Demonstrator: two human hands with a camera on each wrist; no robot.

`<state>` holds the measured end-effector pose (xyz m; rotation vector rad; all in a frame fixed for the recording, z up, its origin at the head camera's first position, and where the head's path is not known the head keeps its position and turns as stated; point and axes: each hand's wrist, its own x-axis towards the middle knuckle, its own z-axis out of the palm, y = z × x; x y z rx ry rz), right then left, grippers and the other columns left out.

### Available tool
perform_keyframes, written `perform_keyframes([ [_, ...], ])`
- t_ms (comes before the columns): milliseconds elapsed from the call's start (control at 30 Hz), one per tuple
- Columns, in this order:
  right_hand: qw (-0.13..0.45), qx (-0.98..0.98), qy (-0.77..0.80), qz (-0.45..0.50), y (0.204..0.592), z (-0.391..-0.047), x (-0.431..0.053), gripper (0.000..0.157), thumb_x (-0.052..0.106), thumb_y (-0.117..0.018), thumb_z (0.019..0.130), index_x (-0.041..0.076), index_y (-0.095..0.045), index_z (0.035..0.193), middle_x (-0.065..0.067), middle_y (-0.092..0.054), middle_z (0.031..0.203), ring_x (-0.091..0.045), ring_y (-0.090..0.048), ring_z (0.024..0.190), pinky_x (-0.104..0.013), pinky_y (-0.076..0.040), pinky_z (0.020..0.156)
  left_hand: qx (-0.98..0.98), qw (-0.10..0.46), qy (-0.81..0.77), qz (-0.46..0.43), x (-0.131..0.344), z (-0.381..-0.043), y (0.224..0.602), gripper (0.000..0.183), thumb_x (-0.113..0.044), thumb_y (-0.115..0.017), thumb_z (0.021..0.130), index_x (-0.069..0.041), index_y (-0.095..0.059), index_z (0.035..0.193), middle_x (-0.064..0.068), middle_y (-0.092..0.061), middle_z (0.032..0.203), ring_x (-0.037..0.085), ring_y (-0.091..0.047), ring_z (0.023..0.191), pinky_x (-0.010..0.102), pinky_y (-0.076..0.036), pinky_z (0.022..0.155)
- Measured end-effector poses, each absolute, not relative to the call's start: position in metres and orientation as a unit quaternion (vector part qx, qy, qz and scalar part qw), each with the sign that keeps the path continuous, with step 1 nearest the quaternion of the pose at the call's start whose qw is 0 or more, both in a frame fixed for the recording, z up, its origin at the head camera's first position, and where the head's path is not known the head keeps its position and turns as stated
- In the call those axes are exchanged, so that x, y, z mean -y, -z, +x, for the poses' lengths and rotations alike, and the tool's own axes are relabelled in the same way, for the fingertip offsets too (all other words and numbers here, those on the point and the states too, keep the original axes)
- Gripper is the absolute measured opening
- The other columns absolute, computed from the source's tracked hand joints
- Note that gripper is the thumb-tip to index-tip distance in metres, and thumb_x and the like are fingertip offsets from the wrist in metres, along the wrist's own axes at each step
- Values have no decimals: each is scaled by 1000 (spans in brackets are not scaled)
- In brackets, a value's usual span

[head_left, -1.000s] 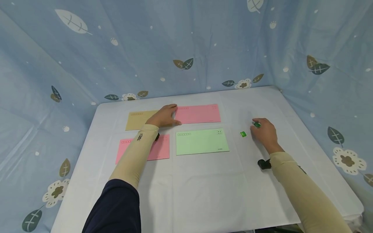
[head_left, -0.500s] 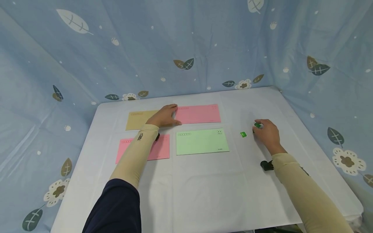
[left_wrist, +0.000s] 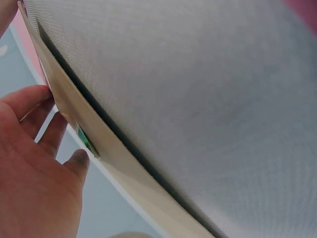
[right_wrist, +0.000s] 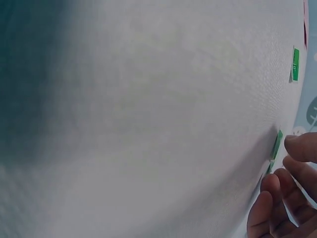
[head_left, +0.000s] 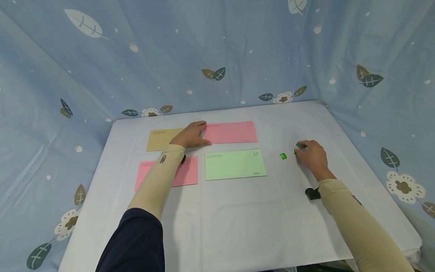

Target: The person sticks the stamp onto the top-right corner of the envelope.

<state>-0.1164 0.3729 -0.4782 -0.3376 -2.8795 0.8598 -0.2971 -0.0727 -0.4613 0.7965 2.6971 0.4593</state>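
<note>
In the head view my left hand (head_left: 191, 136) rests over the right end of a tan envelope (head_left: 163, 139), its fingertips at the left edge of a pink envelope (head_left: 231, 132). The left wrist view shows the fingers touching the tan envelope's edge, the thumb close to a small green stamp (left_wrist: 85, 140) on it. My right hand (head_left: 311, 156) hovers low at the right, fingers loosely bent. Two green stamps, a far one (head_left: 298, 145) and a nearer one (head_left: 295, 152), lie by its fingertips, partly covered. Thumb and fingers look apart in the right wrist view.
A green envelope (head_left: 236, 165) lies in front of the far pink one. Left of it is another pink envelope (head_left: 185, 173), partly under the left forearm. A single green stamp (head_left: 283, 156) lies between the green envelope and my right hand. Patterned blue cloth (head_left: 238, 49) hangs behind the white table (head_left: 238, 223).
My right hand has drawn slightly right and toward me, and more of the stamp near its thumb shows. The left hand and the envelopes stay put.
</note>
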Motion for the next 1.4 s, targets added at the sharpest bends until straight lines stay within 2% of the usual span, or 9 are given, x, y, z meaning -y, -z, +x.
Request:
perform_keyframes([
  [233, 58, 954, -275, -105, 479, -115, -373, 33, 18, -67, 96, -2, -69, 123, -21, -63, 105, -35, -60, 91, -43, -48, 71, -936, 146, -159, 277, 73, -297, 461, 98, -55, -76, 87, -6, -31, 160, 5, -22, 168, 27, -17, 155, 44, -20, 125],
  [533, 52, 955, -272, -109, 479, -114, -374, 31, 17, -68, 96, -1, -70, 121, -17, -67, 99, -29, -59, 83, -33, -44, 63, -937, 143, -160, 277, 72, -297, 461, 97, -54, -77, 87, -6, -32, 160, 6, -23, 168, 27, -18, 155, 43, -20, 125],
  [1100, 52, 950, -284, -116, 483, -117, -373, 30, 15, -67, 96, -5, -69, 118, -18, -68, 98, -30, -60, 84, -33, -45, 66, -938, 147, -161, 269, 72, -297, 462, 97, -53, -77, 87, -8, -32, 160, 5, -23, 168, 27, -17, 155, 44, -20, 125],
  [1400, 54, 953, -281, -104, 482, -117, -373, 26, 15, -68, 96, -2, -70, 116, -24, -69, 106, -39, -64, 92, -45, -51, 71, -938, 147, -160, 270, 72, -296, 461, 96, -53, -76, 88, -8, -32, 160, 5, -23, 168, 26, -17, 155, 44, -20, 125],
])
